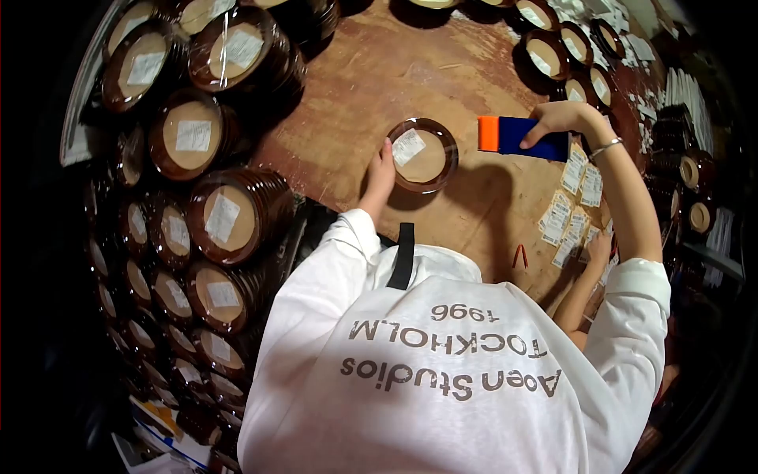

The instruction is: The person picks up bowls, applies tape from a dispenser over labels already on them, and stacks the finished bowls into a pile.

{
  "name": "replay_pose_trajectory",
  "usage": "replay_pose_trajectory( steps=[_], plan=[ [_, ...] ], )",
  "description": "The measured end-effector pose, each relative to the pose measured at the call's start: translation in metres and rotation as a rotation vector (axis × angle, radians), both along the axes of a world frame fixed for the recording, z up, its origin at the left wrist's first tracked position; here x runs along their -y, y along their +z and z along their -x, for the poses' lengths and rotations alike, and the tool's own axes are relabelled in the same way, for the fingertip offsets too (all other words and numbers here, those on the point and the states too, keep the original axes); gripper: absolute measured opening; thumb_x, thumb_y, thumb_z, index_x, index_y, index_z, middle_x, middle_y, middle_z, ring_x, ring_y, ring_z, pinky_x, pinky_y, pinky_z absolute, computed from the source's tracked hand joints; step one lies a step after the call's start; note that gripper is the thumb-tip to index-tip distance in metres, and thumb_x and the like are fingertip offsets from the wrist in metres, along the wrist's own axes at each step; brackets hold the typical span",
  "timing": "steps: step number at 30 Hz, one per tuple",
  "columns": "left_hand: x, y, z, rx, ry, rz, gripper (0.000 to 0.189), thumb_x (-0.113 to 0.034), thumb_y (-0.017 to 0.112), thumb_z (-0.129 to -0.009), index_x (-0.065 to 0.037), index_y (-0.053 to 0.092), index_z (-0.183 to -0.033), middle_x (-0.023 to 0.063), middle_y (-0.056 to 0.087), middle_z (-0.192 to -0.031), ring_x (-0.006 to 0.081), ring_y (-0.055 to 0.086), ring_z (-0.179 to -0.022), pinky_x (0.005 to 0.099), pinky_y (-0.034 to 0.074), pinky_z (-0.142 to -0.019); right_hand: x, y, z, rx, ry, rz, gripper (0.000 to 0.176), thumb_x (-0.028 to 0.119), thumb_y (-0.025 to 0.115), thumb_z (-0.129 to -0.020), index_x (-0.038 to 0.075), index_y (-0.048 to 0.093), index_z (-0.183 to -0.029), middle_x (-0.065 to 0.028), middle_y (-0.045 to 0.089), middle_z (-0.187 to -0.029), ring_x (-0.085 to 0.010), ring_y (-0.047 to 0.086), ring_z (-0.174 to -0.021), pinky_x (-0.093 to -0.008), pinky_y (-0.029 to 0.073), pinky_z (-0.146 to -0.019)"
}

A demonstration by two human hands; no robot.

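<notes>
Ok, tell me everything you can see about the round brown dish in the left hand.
The round brown dish has a glossy dark rim, perhaps glazed ceramic, around a tan centre. A white printed label sits at its upper left. The tan side faces the camera, over the brown worktop; whether it rests there is unclear. The left hand grips its left edge.

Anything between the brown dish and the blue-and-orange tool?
No objects. The head view shows just a narrow strip of bare tabletop between the brown dish and the orange end of the blue-and-orange tool.
</notes>
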State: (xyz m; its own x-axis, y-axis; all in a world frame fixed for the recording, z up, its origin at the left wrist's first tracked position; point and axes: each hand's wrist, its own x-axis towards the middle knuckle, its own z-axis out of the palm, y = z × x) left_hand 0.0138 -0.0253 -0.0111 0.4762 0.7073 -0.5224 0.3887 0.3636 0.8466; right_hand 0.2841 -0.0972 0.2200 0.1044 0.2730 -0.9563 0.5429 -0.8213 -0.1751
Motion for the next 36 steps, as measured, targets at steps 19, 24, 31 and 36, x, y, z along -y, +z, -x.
replay_pose_trajectory(
  steps=[19,24,31,36],
  plan=[
    [-0.078,-0.016,-0.023,0.151,-0.553,-0.195,0.048,-0.04,0.044,-0.086,0.006,0.058,-0.091,0.0037,0.059,-0.081,0.0095,0.05,-0.074,0.0229,0.041,-0.069,0.168,-0.088,0.058,-0.38,-0.634,-0.164,0.045,0.033,0.069,-0.065,-0.001,0.058,-0.091,-0.009,0.06,-0.078,-0.0151,0.059,-0.066,-0.0239,0.047,-0.063],
    [-0.097,-0.01,-0.037,0.041,-0.695,-0.027,0.049,-0.041,0.044,-0.086,0.006,0.058,-0.09,0.0025,0.058,-0.08,0.0082,0.049,-0.072,0.022,0.041,-0.066,0.205,-0.099,0.098,-0.287,-0.768,-0.245,0.044,0.034,0.067,-0.067,-0.004,0.058,-0.085,-0.0135,0.061,-0.071,-0.0204,0.061,-0.058,-0.0272,0.049,-0.053],
    [-0.082,0.014,-0.028,0.015,-0.637,-0.631,0.039,-0.033,0.053,-0.082,0.003,0.056,-0.093,0.009,0.057,-0.082,0.0191,0.052,-0.078,0.0292,0.041,-0.07,0.189,-0.126,0.138,-0.062,-0.72,-0.208,0.055,0.047,0.068,-0.06,-0.003,0.06,-0.081,-0.011,0.061,-0.073,-0.0186,0.058,-0.06,-0.0271,0.046,-0.056],
    [-0.01,0.081,0.026,0.3,-1.058,-1.263,0.038,-0.024,0.069,-0.061,-0.005,0.053,-0.09,0.0122,0.053,-0.087,0.0303,0.05,-0.084,0.0396,0.038,-0.075,0.188,-0.145,0.14,-0.128,-0.813,-0.256,0.051,0.044,0.068,-0.062,-0.002,0.06,-0.083,-0.0115,0.061,-0.071,-0.0188,0.059,-0.058,-0.027,0.047,-0.055]
  ],
)
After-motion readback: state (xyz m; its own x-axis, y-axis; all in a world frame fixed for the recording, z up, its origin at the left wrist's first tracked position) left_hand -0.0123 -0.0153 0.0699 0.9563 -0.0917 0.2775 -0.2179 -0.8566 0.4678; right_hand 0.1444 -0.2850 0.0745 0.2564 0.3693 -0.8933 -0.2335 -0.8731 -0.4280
